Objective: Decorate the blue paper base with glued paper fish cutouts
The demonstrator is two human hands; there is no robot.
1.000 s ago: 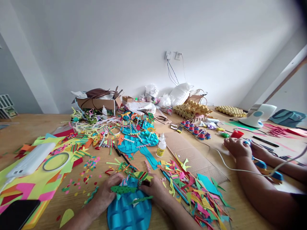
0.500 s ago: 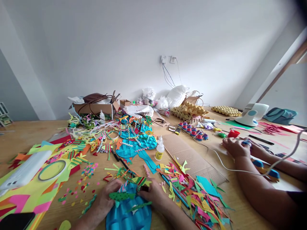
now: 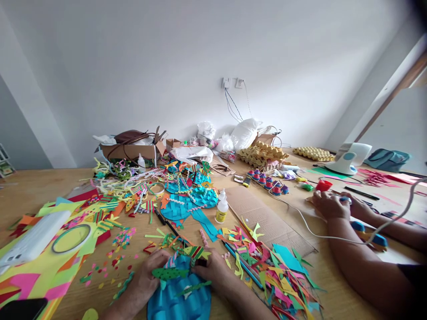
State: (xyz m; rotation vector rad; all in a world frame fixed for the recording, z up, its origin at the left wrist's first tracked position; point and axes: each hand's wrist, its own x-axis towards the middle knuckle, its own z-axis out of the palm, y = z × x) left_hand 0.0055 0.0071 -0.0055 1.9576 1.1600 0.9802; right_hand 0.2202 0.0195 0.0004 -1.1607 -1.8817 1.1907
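Note:
Low in the middle of the view lies a blue-painted egg carton piece [image 3: 178,303] with paper fish on it. My left hand [image 3: 150,272] is closed on its left edge, next to a dark green dotted paper fish [image 3: 170,274] and a pink-and-white twisted strip [image 3: 171,260]. At its right side, my right hand [image 3: 215,269] has its fingers closed at the short green stem under a striped paper fish [image 3: 196,252]; the fingertips are partly hidden. A thin green paper fish [image 3: 195,288] lies lower on the blue piece.
A white glue bottle [image 3: 222,208] stands beyond my right hand. Paper scraps [image 3: 283,284] and cardboard [image 3: 263,213] lie to the right, coloured sheets [image 3: 36,280] to the left. Finished blue pieces [image 3: 176,206] sit ahead. A co-worker's hands [image 3: 333,205] work at right near a cable [image 3: 308,229].
My hands and the blue piece stay almost in place. The co-worker's hands have shifted slightly. The background has moved a little to the left in the view.

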